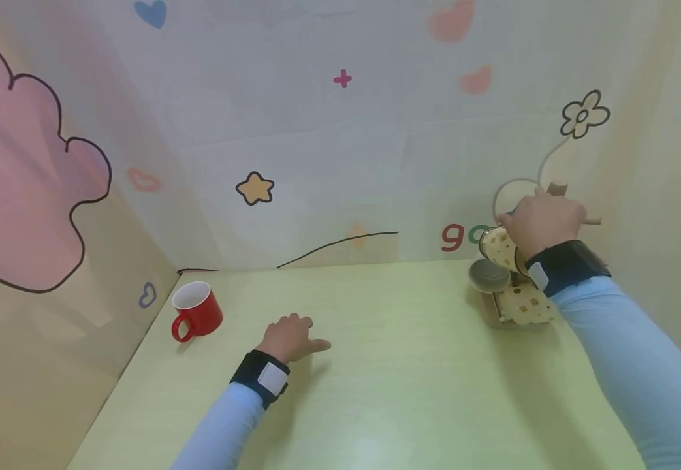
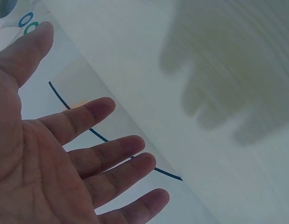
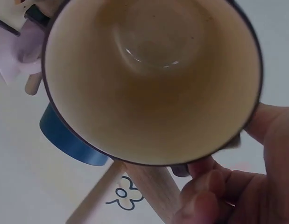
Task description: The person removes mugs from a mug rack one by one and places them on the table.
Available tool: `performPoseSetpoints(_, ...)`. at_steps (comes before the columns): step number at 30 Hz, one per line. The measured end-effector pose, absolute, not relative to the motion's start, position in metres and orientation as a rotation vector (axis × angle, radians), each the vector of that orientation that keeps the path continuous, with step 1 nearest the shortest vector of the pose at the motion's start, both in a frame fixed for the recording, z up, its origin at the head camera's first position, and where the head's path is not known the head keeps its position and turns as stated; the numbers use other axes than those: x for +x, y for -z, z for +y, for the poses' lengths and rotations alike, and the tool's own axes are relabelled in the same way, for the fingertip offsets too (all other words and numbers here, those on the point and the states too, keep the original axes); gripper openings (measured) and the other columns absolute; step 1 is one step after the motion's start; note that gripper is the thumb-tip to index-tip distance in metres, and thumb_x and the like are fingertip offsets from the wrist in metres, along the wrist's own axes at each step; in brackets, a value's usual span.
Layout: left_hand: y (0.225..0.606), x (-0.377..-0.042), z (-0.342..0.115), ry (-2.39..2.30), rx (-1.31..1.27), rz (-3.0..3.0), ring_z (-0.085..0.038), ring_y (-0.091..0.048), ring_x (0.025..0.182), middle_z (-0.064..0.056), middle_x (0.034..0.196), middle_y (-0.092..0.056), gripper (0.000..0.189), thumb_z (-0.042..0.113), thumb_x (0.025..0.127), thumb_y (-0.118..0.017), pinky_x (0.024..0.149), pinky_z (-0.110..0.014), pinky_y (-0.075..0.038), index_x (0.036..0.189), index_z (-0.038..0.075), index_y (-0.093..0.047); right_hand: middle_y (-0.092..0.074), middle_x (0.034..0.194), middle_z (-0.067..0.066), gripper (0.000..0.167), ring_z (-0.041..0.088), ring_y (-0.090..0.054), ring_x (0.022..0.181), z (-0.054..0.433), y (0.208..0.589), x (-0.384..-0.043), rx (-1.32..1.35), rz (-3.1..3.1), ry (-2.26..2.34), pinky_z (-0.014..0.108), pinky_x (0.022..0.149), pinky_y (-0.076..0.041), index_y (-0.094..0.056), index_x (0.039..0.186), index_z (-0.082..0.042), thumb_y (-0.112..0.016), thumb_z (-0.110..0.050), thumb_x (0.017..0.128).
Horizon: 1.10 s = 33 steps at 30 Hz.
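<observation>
In the head view, my right hand (image 1: 542,222) is at the back right, beside a wooden rack with pegs (image 1: 557,188). It grips a cream mug (image 3: 153,93) near the handle; the right wrist view looks straight into the mug, with fingers bent at the lower right of its rim. Brown figures cover the mug's outside. Behind it, a blue mug (image 3: 72,140) shows beside the crossing wooden pegs (image 3: 153,186). Over the middle left of the table, my left hand (image 1: 287,339) holds nothing, fingers spread and thumb out; its palm fills the left wrist view's corner.
A red mug (image 1: 204,312) with a white inside stands at the table's back left. Below the right hand are a grey round cup-like thing (image 1: 489,275) and a cream patterned piece (image 1: 525,303). A printed curtain (image 1: 316,130) rises behind the table (image 1: 387,378).
</observation>
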<state>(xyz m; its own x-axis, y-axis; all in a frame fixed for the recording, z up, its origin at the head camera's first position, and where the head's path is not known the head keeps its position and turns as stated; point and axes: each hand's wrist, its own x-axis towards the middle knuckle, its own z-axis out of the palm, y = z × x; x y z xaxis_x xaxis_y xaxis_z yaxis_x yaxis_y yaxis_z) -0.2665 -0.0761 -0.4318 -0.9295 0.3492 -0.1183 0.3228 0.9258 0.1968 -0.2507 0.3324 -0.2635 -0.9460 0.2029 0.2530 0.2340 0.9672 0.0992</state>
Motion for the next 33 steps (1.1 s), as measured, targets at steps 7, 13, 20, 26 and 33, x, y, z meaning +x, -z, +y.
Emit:
performPoseSetpoints(7,0.429,-0.265,-0.073,-0.273,0.519,2.934,-0.036,-0.061,0.099,-0.019,0.110,-0.064,0.063,0.052,0.086,-0.071,0.086,-0.055,-0.050,0.122,0.001,-0.065,-0.048,0.055,0.008,0.054,0.027,-0.049,0.054,0.337,0.267,-0.255,-0.286,-2.867,0.222,0.038,0.053,-0.038,-0.055,0.057,-0.004,-0.049,-0.034,0.102)
performPoseSetpoints(13,0.430,-0.265,-0.072,-0.273,0.521,2.929,-0.036,-0.061,0.099,-0.019,0.111,-0.064,0.063,0.052,0.086,-0.071,0.086,-0.055,-0.050,0.122,0.001,-0.064,-0.056,0.059,0.015,0.052,0.034,-0.056,0.057,0.339,0.268,-0.257,-0.260,-2.878,0.172,0.046,0.056,-0.045,-0.058,0.062,-0.001,-0.044,-0.029,0.102)
performPoseSetpoints(20,0.430,-0.264,-0.072,-0.278,0.534,2.925,-0.036,-0.061,0.101,-0.018,0.112,-0.064,0.063,0.053,0.087,-0.071,0.087,-0.055,-0.050,0.122,0.001,-0.065,-0.056,0.061,0.011,0.030,0.033,-0.054,0.059,0.348,0.270,-0.257,-0.132,-2.936,0.245,0.050,0.055,-0.046,-0.064,0.072,-0.003,-0.056,-0.019,0.097)
performPoseSetpoints(26,0.427,-0.262,-0.073,-0.272,0.568,2.929,-0.038,-0.061,0.104,-0.020,0.114,-0.064,0.063,0.054,0.087,-0.069,0.086,-0.056,-0.049,0.122,0.001,-0.065,-0.054,0.062,0.013,0.029,0.034,-0.052,0.058,0.352,0.271,-0.253,-0.111,-2.924,0.177,0.053,0.053,-0.046,-0.063,0.073,-0.002,-0.054,-0.017,0.097)
performPoseSetpoints(33,0.429,-0.263,-0.073,-0.269,0.560,2.929,-0.037,-0.061,0.102,-0.019,0.112,-0.064,0.062,0.053,0.087,-0.070,0.087,-0.056,-0.049,0.121,0.001,-0.065,-0.047,0.052,0.011,0.049,0.033,-0.048,0.049,0.355,0.277,-0.243,-0.135,-2.776,0.012,0.049,0.043,-0.039,-0.049,0.052,-0.007,-0.048,-0.024,0.098)
